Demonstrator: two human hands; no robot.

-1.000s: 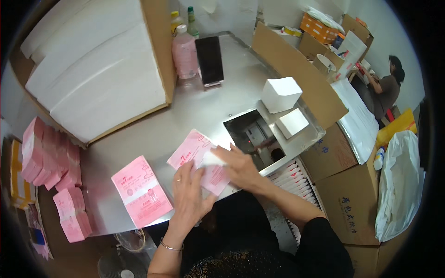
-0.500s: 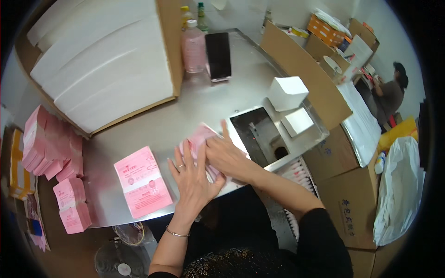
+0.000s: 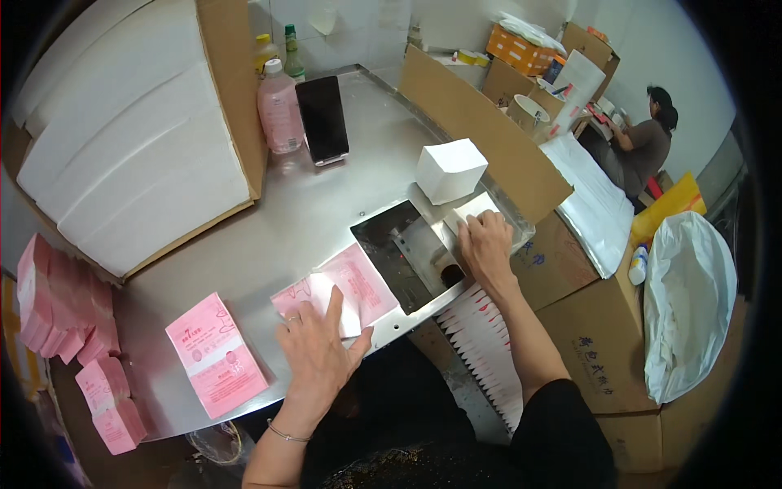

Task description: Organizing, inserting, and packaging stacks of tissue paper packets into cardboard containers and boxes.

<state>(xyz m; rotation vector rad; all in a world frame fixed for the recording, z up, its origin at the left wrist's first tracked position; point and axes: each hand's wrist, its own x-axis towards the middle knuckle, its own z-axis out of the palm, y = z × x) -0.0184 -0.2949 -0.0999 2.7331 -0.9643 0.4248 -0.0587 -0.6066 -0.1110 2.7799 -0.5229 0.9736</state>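
Note:
Spread flat, my left hand (image 3: 320,352) lies on the near edge of a pink printed paper wrapper (image 3: 366,281). A white folded paper piece (image 3: 349,308) rests across this wrapper, beside my left index finger. My right hand (image 3: 491,253) is at the smaller white paper stack (image 3: 475,207), its fingers bent together over the near edge. Whether a single sheet is pinched there is hidden. A taller white paper block (image 3: 452,171) stands just behind that stack. Left of my left hand lies a pile of pink wrappers (image 3: 216,354) with a white band across it.
A rectangular opening (image 3: 407,257) is set into the metal table (image 3: 318,212). A large carton of white paper (image 3: 134,138) stands at the left, near more pink stacks (image 3: 65,306). A phone (image 3: 323,121) and bottle (image 3: 281,110) stand behind. Another person (image 3: 643,143) sits far right.
My right hand has moved from the pink wrapper to the small white stack. My left hand has flattened out, uncovering the wrapper and white piece. The whole view has shifted.

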